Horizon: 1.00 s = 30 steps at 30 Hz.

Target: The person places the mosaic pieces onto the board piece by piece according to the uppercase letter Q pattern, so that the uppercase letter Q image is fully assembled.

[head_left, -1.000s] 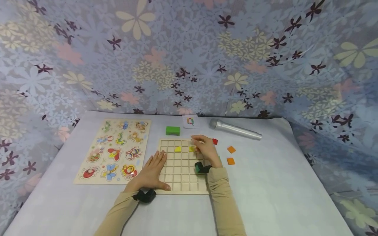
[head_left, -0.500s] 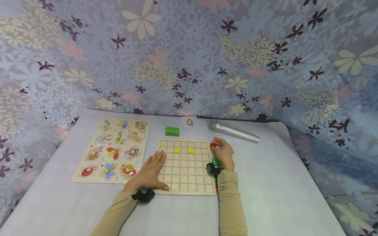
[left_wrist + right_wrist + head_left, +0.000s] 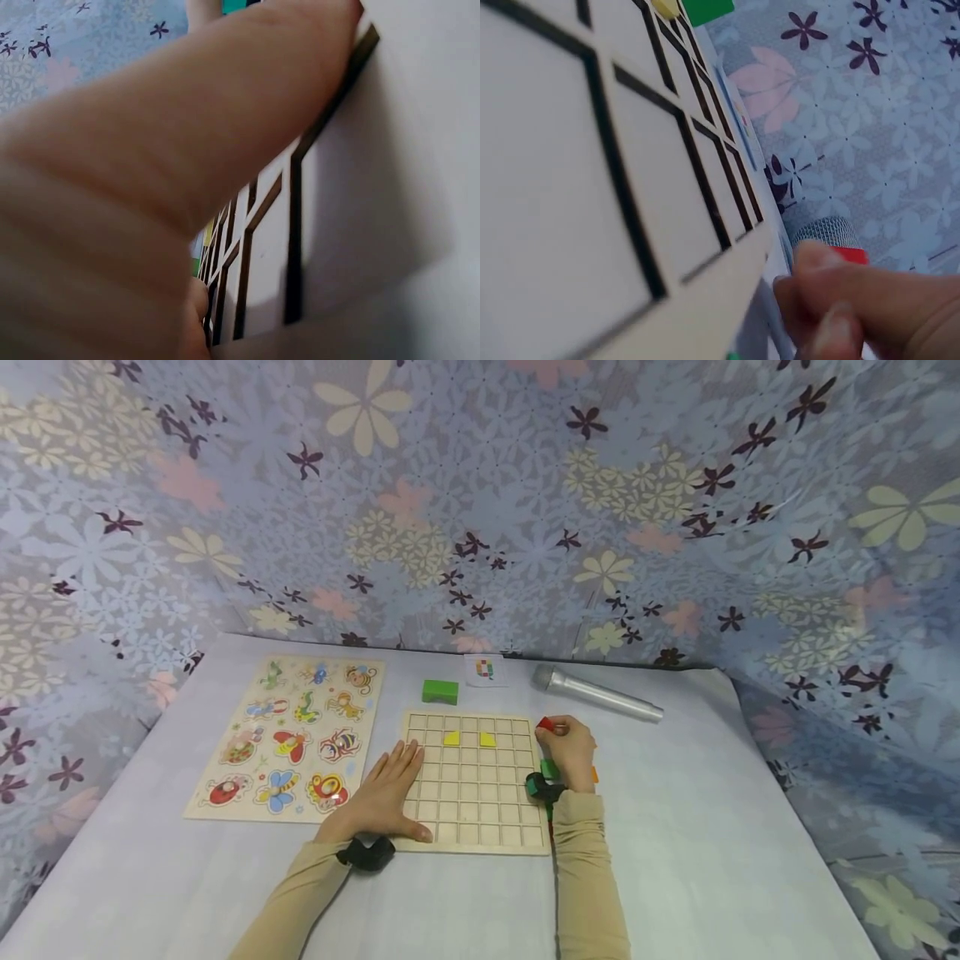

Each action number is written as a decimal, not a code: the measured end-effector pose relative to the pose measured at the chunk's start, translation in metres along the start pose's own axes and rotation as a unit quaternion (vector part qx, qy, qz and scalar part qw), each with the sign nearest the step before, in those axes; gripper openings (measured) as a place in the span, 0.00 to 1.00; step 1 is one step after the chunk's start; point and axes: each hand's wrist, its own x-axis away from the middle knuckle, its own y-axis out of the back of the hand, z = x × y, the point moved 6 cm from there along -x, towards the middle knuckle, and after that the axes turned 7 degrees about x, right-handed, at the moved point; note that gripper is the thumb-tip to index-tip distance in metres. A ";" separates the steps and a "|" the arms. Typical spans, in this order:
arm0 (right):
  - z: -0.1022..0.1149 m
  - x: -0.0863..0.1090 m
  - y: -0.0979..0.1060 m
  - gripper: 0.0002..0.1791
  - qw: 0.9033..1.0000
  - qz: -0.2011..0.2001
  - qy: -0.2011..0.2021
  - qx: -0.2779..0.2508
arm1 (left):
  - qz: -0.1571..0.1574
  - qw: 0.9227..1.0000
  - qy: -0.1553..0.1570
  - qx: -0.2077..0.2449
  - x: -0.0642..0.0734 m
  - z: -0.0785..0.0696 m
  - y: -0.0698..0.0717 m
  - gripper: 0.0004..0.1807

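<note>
A square wooden grid board (image 3: pixel 468 789) lies on the table, with two yellow tiles (image 3: pixel 487 740) in its second row from the top. My left hand (image 3: pixel 384 795) rests with spread, straight fingers on the board's left edge; its thumb fills much of the left wrist view. Beyond the board's upper right corner, my right hand (image 3: pixel 572 750) pinches a red tile (image 3: pixel 546 724) between thumb and fingers. In the right wrist view only part of that red tile (image 3: pixel 851 255) shows past the fingertips. Green pieces (image 3: pixel 550 769) lie beside the board, partly hidden by the right wrist.
An insect picture puzzle (image 3: pixel 288 739) lies at the left. Behind the board are a green block (image 3: pixel 440 692) and a small pattern card (image 3: pixel 484 670). A silver microphone (image 3: pixel 600 692) lies at the back right. Orange tiles (image 3: pixel 595 774) are mostly hidden behind the right hand.
My right hand has left the right yellow tile on the board and moved right to the red tile, which is now pinched and tilted. The left hand has stayed in place.
</note>
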 end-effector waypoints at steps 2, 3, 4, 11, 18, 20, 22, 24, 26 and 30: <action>0.002 0.000 -0.003 0.18 0.999 0.007 -0.008 -0.045 | 0.000 1.000 0.002 0.001 0.001 0.001 -0.001 0.72; 0.004 0.000 -0.005 0.18 0.997 0.013 -0.008 -0.070 | 0.001 1.000 0.003 0.001 0.001 0.001 -0.001 0.72; 0.006 0.000 -0.008 0.18 0.996 0.020 -0.005 -0.088 | 0.002 1.000 0.004 -0.001 0.001 0.002 -0.001 0.72; 0.036 0.008 -0.024 0.21 0.992 0.071 0.058 -0.089 | 0.007 1.000 0.013 -0.002 0.000 0.003 -0.001 0.72; 0.056 0.017 -0.040 0.18 0.989 0.087 0.115 -0.013 | 0.010 1.000 0.015 -0.003 -0.001 0.004 -0.001 0.71; 0.059 0.020 -0.046 0.18 0.987 0.099 0.123 -0.010 | 0.013 1.000 0.016 -0.001 -0.001 0.004 -0.001 0.71; 0.060 0.023 -0.051 0.19 0.987 0.103 0.119 -0.019 | 0.018 1.000 0.018 -0.002 -0.001 0.005 -0.002 0.71; 0.062 0.024 -0.054 0.18 0.989 0.095 0.113 -0.030 | 0.021 1.000 0.019 -0.002 -0.001 0.005 -0.003 0.71; 0.064 0.025 -0.055 0.16 0.990 0.085 0.112 -0.035 | 0.023 1.000 0.019 -0.004 -0.001 0.005 -0.003 0.71; 0.066 0.024 -0.061 0.15 0.989 0.083 0.122 -0.025 | 0.015 1.000 0.019 -0.002 0.000 0.004 -0.001 0.71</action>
